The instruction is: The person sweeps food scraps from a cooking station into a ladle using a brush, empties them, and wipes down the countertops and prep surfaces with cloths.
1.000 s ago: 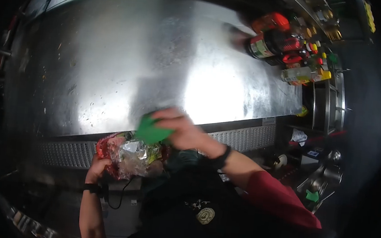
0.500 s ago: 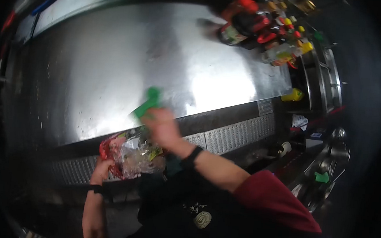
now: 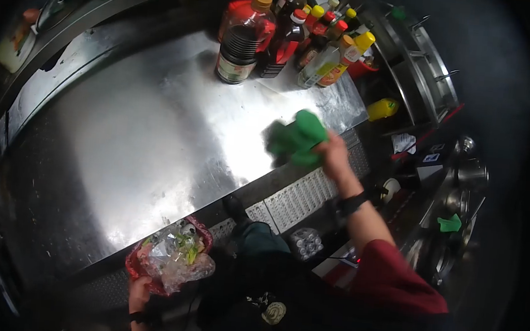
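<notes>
My left hand (image 3: 139, 292) is wrapped round the lower edge of a red basket (image 3: 133, 262) at the counter's front edge. Crumpled clear plastic (image 3: 187, 271) and some green scraps (image 3: 191, 247) lie in the basket. Further right, my right hand (image 3: 334, 154) grips a green cloth (image 3: 309, 131), blurred by motion, over the front right part of the steel counter (image 3: 135, 135).
Several sauce bottles (image 3: 237, 53) with red, yellow and orange caps stand at the counter's back right. A yellow bottle (image 3: 383, 109) is beside the right end. Perforated metal panels (image 3: 300, 197) run below the front edge. Metal containers (image 3: 471, 173) stand far right.
My right hand has moved right with the green cloth. The view has shifted, bringing the bottles nearer the middle. The basket with my left hand now appears lower in view.
</notes>
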{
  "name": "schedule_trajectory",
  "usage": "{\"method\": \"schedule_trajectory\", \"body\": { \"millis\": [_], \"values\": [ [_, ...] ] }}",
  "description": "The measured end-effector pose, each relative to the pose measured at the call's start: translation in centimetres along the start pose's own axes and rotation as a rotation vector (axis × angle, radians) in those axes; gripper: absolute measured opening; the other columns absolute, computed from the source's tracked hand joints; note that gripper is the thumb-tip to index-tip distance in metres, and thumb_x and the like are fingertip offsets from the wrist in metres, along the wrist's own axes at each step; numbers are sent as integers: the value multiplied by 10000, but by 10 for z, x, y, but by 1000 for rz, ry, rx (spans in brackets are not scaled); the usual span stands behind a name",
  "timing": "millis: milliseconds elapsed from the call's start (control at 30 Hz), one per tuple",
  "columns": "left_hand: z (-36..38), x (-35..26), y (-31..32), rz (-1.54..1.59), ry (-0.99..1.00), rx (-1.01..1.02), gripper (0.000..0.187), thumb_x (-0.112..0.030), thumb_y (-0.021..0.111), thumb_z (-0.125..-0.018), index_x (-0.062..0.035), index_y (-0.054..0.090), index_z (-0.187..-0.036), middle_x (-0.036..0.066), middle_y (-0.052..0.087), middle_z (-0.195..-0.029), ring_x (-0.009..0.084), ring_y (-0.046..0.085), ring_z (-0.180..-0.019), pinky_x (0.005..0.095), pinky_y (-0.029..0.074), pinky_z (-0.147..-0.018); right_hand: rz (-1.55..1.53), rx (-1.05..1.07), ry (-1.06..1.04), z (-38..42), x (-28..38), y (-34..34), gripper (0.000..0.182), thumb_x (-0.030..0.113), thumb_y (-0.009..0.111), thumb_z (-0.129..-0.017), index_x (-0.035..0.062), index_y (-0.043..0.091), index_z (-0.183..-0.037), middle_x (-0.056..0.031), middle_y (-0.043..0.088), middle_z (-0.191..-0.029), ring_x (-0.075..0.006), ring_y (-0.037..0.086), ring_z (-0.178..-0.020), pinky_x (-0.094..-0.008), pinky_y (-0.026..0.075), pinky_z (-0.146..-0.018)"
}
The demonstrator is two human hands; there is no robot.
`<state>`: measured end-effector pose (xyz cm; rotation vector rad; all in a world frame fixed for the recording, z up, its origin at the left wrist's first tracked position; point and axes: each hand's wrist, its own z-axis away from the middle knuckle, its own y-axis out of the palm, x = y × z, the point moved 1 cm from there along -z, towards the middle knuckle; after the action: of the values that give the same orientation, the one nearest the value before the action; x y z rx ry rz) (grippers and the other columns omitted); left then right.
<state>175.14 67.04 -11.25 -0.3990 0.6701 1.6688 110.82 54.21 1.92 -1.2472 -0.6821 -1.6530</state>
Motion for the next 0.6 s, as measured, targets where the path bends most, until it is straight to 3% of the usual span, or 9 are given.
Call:
{"method": "schedule_trajectory", "body": {
  "millis": [67, 133, 167, 300, 367, 400, 433, 500, 600],
  "values": [
    [7, -7, 29, 26, 25, -11, 545, -2, 569, -681, 25, 506, -1222, 87, 609, -1125, 260, 611, -1016, 386, 498, -881, 35, -49, -29, -52, -3, -47, 524, -47, 458, -686, -13, 573, -1196, -104, 619, -1117, -212, 588, -1006, -348, 501, -878],
    [17, -4, 25, 63, 59, -51, 497, -14, 580, -694, 28, 534, -1187, 81, 625, -1090, 258, 626, -984, 386, 509, -863, 509, -99, -357, -105, -46, -64, 542, -7, 473, -711, 58, 568, -1241, -96, 579, -1230, -275, 533, -1111, -386, 423, -981],
    [10, 7, 10, -42, -42, -89, 453, -20, 583, -703, 21, 555, -1154, 77, 638, -1036, 254, 639, -932, 383, 524, -825, 1108, -332, -261, -104, -51, -39, 537, 44, 491, -738, 147, 578, -1258, -82, 518, -1332, -358, 483, -1160, -400, 358, -1039],
    [16, 5, 11, -53, -67, -162, 454, -11, 598, -695, -3, 563, -1148, 79, 640, -977, 251, 646, -854, 369, 536, -765, 1003, -373, -722, -92, -71, 91, 335, 68, 529, -662, 134, 675, -956, -131, 568, -1212, -408, 526, -1024, -513, 469, -792],
    [13, 21, -13, -30, -150, -125, 589, 14, 603, -671, -15, 517, -1254, 92, 627, -1084, 266, 637, -938, 375, 523, -830, 868, -139, -918, -57, -53, 187, 337, 23, 517, -615, 66, 649, -923, -192, 594, -1129, -391, 548, -940, -507, 463, -759],
    [12, 25, -21, -23, -155, -124, 594, 13, 605, -669, -16, 516, -1256, 89, 626, -1091, 267, 631, -959, 374, 518, -841, 904, 146, -700, -33, -68, 236, 353, 13, 524, -612, 46, 652, -940, -208, 613, -1073, -391, 565, -909, -492, 451, -770],
    [9, 24, -24, -15, -152, -116, 597, 12, 606, -668, -17, 515, -1258, 87, 625, -1094, 267, 628, -970, 373, 516, -847, 668, 289, -993, 3, -66, 274, 367, 46, 563, -626, 30, 650, -982, -185, 626, -1048, -383, 566, -925, -484, 436, -811],
    [9, 18, -26, -8, -109, -95, 601, 4, 609, -665, -15, 515, -1258, 82, 624, -1101, 270, 619, -993, 373, 509, -858, 710, 828, -1029, 84, -57, 339, 272, 175, 650, -621, 155, 714, -884, -2, 645, -1063, -253, 559, -997, -453, 424, -852],
    [16, -4, -32, -56, -37, -81, 590, -16, 602, -669, -8, 518, -1253, 83, 623, -1102, 270, 618, -994, 369, 509, -850, 715, 1016, -1092, 112, -58, 364, 224, 179, 625, -658, 171, 726, -858, 14, 620, -1126, -241, 556, -968, -426, 432, -858]
  ]
}}
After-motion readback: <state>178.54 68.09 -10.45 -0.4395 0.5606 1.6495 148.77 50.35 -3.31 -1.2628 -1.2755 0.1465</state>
